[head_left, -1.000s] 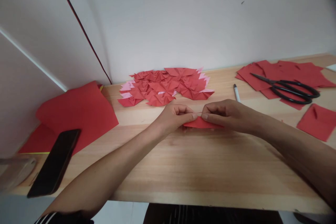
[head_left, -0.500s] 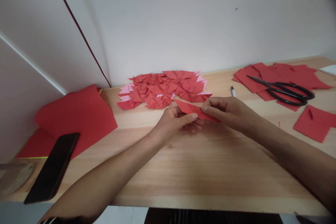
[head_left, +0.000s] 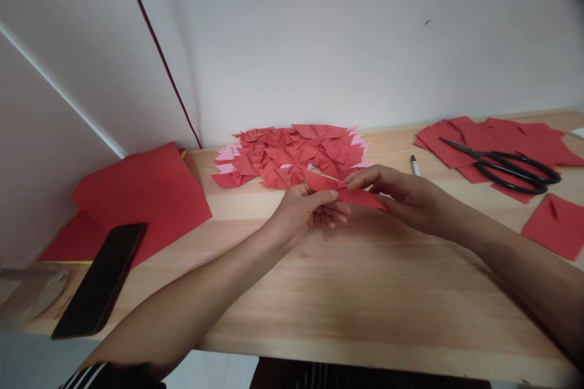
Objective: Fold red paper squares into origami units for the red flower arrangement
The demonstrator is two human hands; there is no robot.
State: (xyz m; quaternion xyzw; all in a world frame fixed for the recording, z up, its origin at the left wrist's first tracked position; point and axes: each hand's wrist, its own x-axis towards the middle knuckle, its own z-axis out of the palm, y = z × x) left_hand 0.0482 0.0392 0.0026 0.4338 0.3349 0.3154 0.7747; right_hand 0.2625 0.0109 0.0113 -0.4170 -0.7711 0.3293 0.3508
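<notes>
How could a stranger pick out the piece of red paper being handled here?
On the wooden table, look by the wall for the cluster of red and pink folded papers. Just in front of it, the left hand pinches the folded red paper, a slanting strip with the right hand at its right end. Unlike those neighbours, it is held in the hand.

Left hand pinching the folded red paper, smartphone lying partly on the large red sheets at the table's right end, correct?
Not quite: the smartphone lies partly on the large red sheets at the left end of the table, not the right, as the head view shows. The left hand does pinch the folded red paper.
</notes>
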